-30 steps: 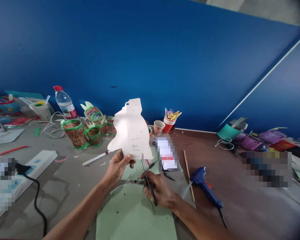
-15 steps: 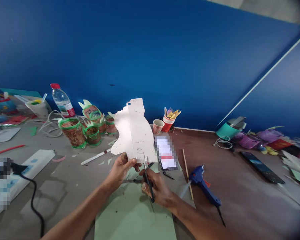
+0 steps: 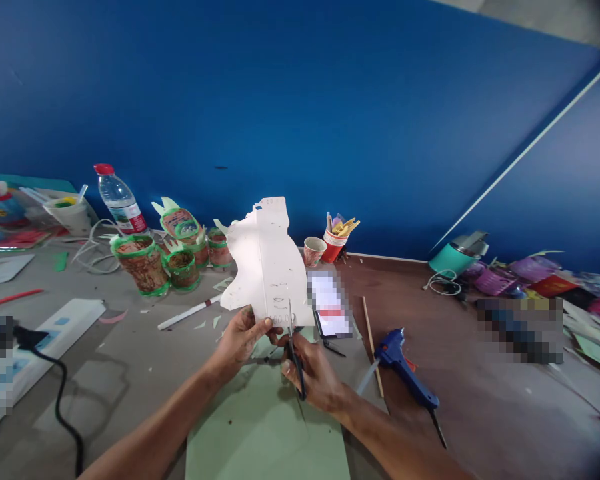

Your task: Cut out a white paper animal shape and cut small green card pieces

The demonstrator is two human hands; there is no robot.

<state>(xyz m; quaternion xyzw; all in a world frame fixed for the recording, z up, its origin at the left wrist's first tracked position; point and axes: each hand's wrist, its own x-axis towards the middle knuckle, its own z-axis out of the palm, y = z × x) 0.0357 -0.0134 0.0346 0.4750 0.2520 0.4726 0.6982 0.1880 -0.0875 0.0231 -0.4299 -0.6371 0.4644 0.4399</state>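
A white cut-out sheet of paper [image 3: 267, 260] with wavy edges, a centre crease and small pencil marks is held upright in the middle. My left hand [image 3: 243, 337] pinches its bottom edge, thumb in front. Black-handled scissors [image 3: 297, 370] are in my right hand [image 3: 313, 373], fingers wrapped round the handles. Their blades point up and overlap the lower right part of the paper. Below both hands lies a pale green sheet [image 3: 267, 433] on the table.
Brown-and-green decorated cups [image 3: 143, 267] and a water bottle [image 3: 120, 203] stand at the back left. Right of the paper are a phone [image 3: 330, 303], a wooden stick [image 3: 373, 347] and a blue glue gun [image 3: 407, 370]. A power strip [image 3: 70, 330] lies left.
The scissors have shifted slightly, their blades looking closer together over the paper's lower right part. Table items appear a little further left in the view.
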